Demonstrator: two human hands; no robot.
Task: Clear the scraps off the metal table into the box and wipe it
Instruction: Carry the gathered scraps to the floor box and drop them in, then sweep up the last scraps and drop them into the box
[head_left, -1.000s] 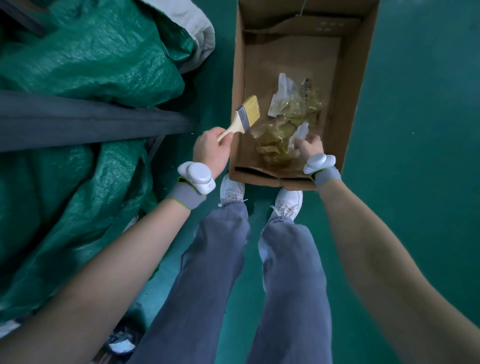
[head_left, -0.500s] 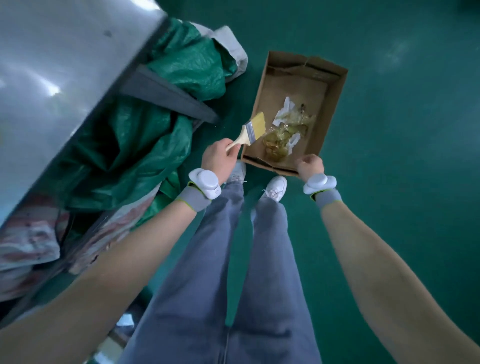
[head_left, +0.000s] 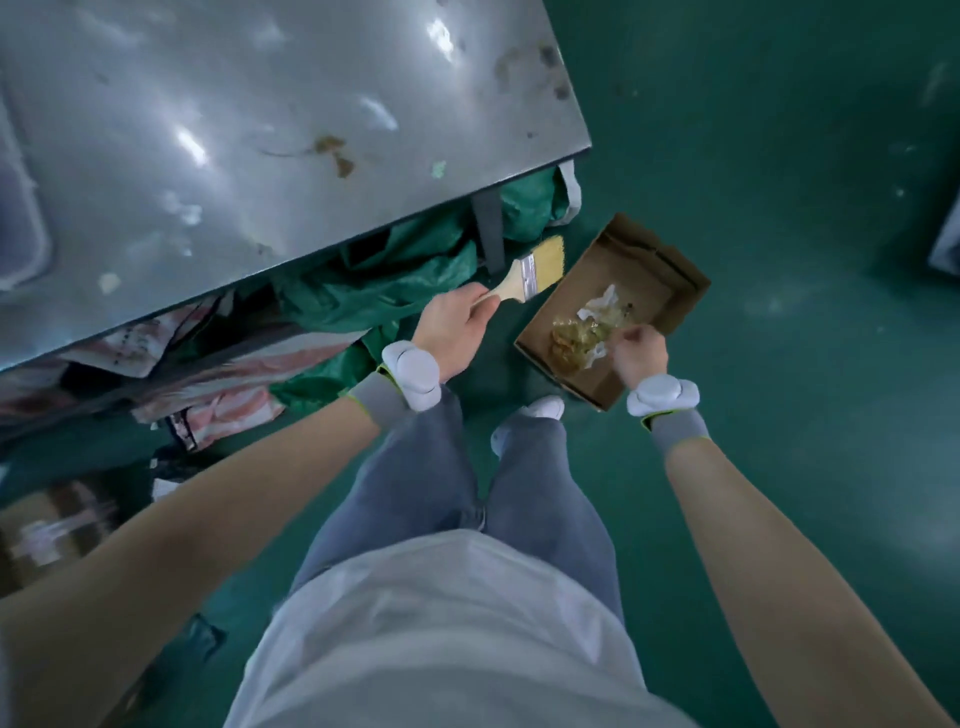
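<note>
Standing on a green floor (head_left: 779, 467), a person looks down at both bare hands. The left hand (head_left: 457, 327) is wrapped around the wooden handle of a paintbrush (head_left: 530, 273), its pale bristles pointing to the far right, just below the near edge of the metal table (head_left: 260, 130). That table fills the far left; brown stains and small pale scraps (head_left: 332, 150) lie scattered on its top. An open cardboard box (head_left: 670, 291) sits on the floor to the right of the table, near the person's white shoes (head_left: 540, 408). Crumpled yellowish and white scraps lie inside it. The right hand (head_left: 641, 353) hangs over the box's near corner with fingers curled loosely; whether they pinch anything cannot be told. Green tarpaulin (head_left: 395, 280) is bundled under the table.
</note>
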